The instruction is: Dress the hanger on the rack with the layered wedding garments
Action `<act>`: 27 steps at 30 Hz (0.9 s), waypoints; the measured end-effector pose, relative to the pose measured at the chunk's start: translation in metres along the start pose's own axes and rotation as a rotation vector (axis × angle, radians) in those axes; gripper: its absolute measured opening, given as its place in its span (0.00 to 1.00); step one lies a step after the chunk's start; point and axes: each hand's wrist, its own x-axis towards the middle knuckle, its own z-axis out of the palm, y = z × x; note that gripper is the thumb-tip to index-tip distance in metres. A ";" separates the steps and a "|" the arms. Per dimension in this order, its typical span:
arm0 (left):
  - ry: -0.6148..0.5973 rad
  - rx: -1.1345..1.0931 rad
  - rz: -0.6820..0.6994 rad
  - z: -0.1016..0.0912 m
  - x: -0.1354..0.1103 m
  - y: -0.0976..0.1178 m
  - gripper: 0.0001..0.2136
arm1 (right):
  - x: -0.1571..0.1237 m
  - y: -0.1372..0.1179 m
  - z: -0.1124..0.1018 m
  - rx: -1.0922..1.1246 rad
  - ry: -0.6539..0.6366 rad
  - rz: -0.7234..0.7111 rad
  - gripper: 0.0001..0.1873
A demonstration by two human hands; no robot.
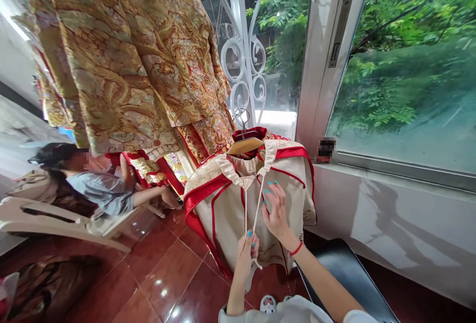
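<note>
A cream cape (232,216) with red trim hangs in front of me on a wooden hanger (245,145). Two pale drawstrings (246,209) come down from its gathered collar (247,180). Low on these strings, my left hand (248,248) is closed round them, and the loose ends show below the fist. My right hand (275,209) is beside the right string at the cape's front, fingers apart and slightly bent. It seems to hold nothing; whether it touches the string or the cloth, I cannot tell.
Gold embroidered robes (122,65) hang at the upper left. A person (100,189) sits on a white chair (67,224) at the left. A black seat (342,273) stands at the lower right, below the window (405,90). White scrollwork (238,65) rises behind the cape.
</note>
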 end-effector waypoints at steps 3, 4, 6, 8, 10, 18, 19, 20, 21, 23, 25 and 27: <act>-0.237 -0.131 -0.039 0.019 -0.012 0.010 0.34 | 0.008 0.016 -0.010 -0.196 -0.090 -0.320 0.17; -0.299 -0.177 -0.072 0.028 -0.015 0.013 0.34 | 0.013 0.019 -0.009 -0.206 -0.084 -0.373 0.16; -0.401 -0.242 -0.154 0.047 -0.021 0.019 0.32 | 0.023 0.022 -0.003 -0.177 -0.044 -0.437 0.17; -0.440 -0.263 -0.216 0.064 -0.024 0.024 0.29 | 0.030 0.020 0.008 -0.116 -0.009 -0.466 0.17; -0.435 -0.216 -0.247 0.076 -0.025 0.027 0.28 | 0.033 0.016 0.019 -0.053 0.005 -0.462 0.13; 0.516 0.553 0.361 0.057 -0.027 0.030 0.13 | 0.019 0.012 0.037 -0.180 -0.157 -0.191 0.12; 0.588 0.586 0.417 0.051 -0.028 0.030 0.13 | 0.017 0.013 0.036 -0.201 -0.203 -0.165 0.13; 0.616 0.621 0.458 0.046 -0.028 0.029 0.12 | 0.016 0.014 0.036 -0.210 -0.239 -0.150 0.14; 0.613 0.663 0.483 0.041 -0.029 0.029 0.10 | 0.015 0.015 0.035 -0.214 -0.264 -0.147 0.15; 0.582 0.739 0.495 0.035 -0.030 0.029 0.08 | 0.015 0.015 0.033 -0.222 -0.303 -0.163 0.17; 0.574 0.769 0.499 0.032 -0.031 0.030 0.10 | 0.015 0.014 0.030 -0.235 -0.329 -0.197 0.18; 0.559 0.754 0.512 0.032 -0.032 0.033 0.11 | 0.015 0.014 0.027 -0.253 -0.345 -0.234 0.19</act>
